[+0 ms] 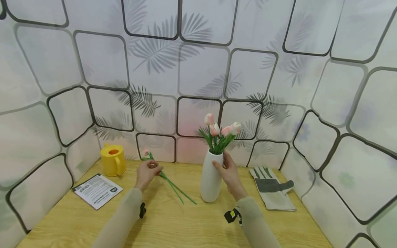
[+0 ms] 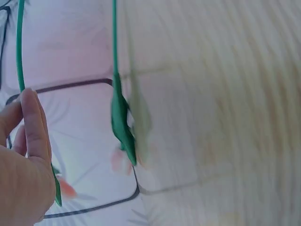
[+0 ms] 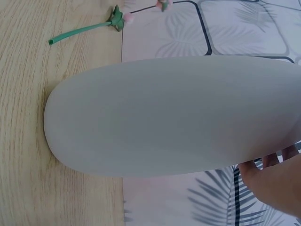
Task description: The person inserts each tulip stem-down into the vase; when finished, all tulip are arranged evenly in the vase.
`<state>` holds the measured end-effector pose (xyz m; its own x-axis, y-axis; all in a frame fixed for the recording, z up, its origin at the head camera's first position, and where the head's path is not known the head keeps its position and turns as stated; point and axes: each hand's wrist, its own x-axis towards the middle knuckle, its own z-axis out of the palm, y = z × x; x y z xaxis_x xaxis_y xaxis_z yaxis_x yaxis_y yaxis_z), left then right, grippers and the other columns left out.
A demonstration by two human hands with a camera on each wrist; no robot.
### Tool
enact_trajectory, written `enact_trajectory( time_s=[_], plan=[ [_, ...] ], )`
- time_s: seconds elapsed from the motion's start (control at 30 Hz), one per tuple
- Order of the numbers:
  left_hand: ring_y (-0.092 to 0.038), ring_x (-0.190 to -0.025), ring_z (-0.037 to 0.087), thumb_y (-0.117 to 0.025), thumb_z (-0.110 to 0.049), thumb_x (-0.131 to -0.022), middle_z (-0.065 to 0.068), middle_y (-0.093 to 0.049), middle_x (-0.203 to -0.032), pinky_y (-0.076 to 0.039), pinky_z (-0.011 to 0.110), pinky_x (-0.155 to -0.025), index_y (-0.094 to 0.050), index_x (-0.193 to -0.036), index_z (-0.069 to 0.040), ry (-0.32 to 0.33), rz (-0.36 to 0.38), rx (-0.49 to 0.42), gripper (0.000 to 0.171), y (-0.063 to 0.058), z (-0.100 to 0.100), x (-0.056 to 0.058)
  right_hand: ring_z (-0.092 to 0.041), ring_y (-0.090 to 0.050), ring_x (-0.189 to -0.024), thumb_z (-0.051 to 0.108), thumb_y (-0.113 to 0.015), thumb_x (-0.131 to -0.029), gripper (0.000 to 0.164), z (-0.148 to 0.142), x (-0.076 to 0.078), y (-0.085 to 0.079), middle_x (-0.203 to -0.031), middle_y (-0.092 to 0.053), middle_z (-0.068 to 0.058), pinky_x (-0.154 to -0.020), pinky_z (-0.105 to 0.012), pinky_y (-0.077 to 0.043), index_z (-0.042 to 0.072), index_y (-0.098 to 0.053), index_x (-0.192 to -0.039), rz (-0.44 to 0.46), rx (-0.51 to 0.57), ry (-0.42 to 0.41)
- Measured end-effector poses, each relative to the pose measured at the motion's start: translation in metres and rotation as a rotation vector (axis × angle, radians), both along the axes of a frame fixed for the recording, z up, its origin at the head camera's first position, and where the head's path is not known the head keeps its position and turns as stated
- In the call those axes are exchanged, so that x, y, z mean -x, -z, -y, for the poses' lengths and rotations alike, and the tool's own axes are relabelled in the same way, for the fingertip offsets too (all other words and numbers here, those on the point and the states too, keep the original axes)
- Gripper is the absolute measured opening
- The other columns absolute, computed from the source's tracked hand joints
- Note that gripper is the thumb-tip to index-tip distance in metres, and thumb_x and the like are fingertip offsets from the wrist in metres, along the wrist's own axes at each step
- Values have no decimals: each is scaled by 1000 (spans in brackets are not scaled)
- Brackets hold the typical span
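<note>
A white vase [image 1: 211, 177] stands upright on the wooden table, with several pink-and-white tulips [image 1: 225, 130] in its mouth. My right hand [image 1: 230, 173] grips the vase near its neck, thumb in front. In the right wrist view the vase [image 3: 164, 115] covers most of the picture, and part of the hand [image 3: 277, 181] shows at its edge. On the left, my left hand [image 1: 148, 173] pinches the green stem [image 2: 19, 47] of a pink tulip between thumb and fingers. A second tulip [image 2: 121, 115] lies beside it; my fingers do not hold that one.
A yellow watering can [image 1: 113, 162] stands at the back left, with a printed sheet [image 1: 97, 191] in front of it. To the right of the vase lies a grey-and-white work glove [image 1: 271, 189]. Patterned cloth walls [image 1: 158, 113] enclose the table's back and sides.
</note>
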<state>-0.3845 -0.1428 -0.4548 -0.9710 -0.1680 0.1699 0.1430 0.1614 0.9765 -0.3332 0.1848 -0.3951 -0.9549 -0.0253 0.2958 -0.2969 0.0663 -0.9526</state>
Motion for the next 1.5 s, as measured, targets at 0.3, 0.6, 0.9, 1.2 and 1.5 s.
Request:
enact_trajectory(
  time_s=[0.3, 0.6, 0.9, 1.2, 1.5],
  plan=[
    [-69, -71, 13, -70, -3, -90, 12, -56, -94, -60, 35, -79, -63, -118, 3, -22, -105, -215, 30, -19, -14, -2, -28, -40, -140, 26, -68, -94, 69, 0, 4, 3, -153, -41, -9, -116, -55, -31, 18, -33, -152, -33, 4, 15],
    [-70, -75, 13, -71, -4, -88, 13, -63, -98, -60, 27, -74, -65, -118, 1, -116, -276, -390, 30, -44, -26, -5, -31, -39, -141, 24, -68, -94, 70, 1, 2, 3, -154, -39, -11, -116, -56, -30, 16, -31, -153, -29, 5, 12],
    [-71, -84, 23, -68, 4, -89, 15, -60, -97, -60, 27, -76, -64, -115, 4, -146, -367, -530, 27, -67, -39, -7, -31, -39, -141, 22, -66, -95, 67, 1, 1, 2, -154, -40, -13, -117, -56, -29, 15, -32, -153, -28, 7, 14],
    [-68, -79, 15, -68, 3, -89, 13, -58, -94, -60, 28, -77, -64, -112, 1, -164, -381, -622, 24, -95, -52, -7, -30, -39, -141, 22, -67, -95, 68, 1, 3, 3, -153, -40, -13, -117, -55, -29, 14, -31, -153, -27, 9, 18],
    [-68, -83, 23, -68, 2, -89, 13, -59, -94, -61, 30, -77, -64, -111, 0, -160, -410, -643, 22, -121, -61, -12, -34, -35, -143, 13, -63, -96, 68, 4, -10, -12, -155, -36, -18, -117, -56, -27, 8, -27, -154, -2, -1, -1]
  ],
)
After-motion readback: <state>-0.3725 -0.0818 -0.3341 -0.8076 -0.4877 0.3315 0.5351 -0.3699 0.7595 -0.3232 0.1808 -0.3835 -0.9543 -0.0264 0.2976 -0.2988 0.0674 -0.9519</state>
